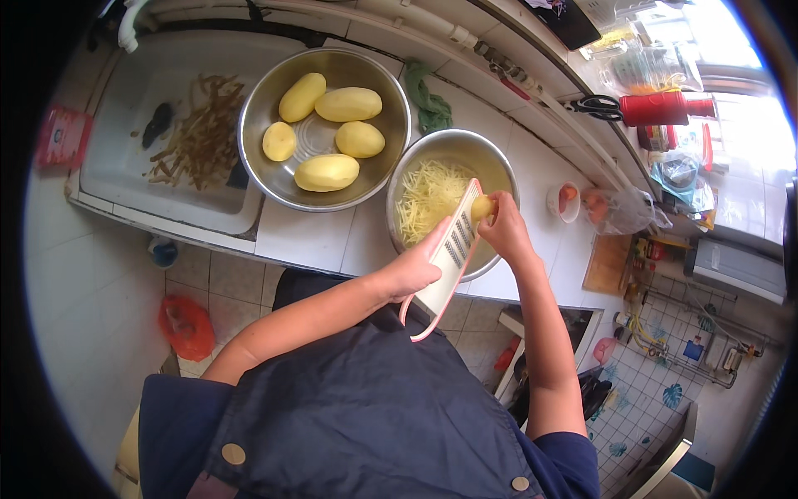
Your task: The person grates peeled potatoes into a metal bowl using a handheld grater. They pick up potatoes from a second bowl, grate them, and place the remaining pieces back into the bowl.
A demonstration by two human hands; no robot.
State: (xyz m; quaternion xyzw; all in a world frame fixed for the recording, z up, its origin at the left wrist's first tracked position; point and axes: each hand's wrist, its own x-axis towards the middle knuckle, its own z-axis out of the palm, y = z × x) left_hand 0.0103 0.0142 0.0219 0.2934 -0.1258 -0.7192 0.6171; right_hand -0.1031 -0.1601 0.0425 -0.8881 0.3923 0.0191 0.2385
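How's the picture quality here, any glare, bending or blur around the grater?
In the head view, the window at upper right is blown out to white; in the head view, the counter edge curves under fisheye distortion, with black corners; in the head view, the grater shows no obvious motion blur, though fine potato shreds partly merge together.

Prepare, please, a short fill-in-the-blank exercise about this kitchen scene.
The left hand holds a white ____, while the right hand holds a potato piece against it.
The larger bowl contains ____ peeled potatoes.
The crumpled cloth beside that bowl is ____.
Brown peelings lie in the ____.

Missing words: grater; five; green; sink.
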